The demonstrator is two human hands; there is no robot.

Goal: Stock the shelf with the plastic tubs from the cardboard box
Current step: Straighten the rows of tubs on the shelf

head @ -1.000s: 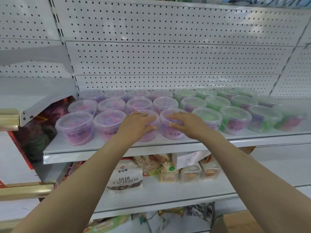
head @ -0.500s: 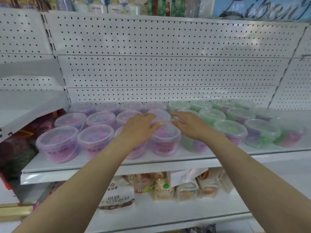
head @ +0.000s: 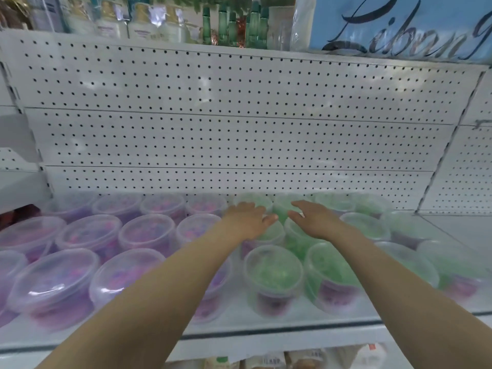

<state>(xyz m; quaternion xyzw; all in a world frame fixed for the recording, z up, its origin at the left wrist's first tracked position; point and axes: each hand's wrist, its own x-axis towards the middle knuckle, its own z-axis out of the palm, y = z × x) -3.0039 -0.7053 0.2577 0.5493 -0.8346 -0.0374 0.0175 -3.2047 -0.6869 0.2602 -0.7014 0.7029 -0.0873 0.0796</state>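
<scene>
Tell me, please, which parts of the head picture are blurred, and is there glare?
Head view: the front tubs are smeared by motion blur, the bottles above look soft, both hands are fairly clear, and the purple tub lids carry white glare.

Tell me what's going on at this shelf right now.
A person is stocking a white metal shelf with round clear plastic tubs: purple-filled tubs on the left, green-filled tubs on the right. Both hands are open and reach over the green tubs toward the back rows, the left hand and right hand side by side, gripping nothing. The cardboard box is out of view.
</scene>
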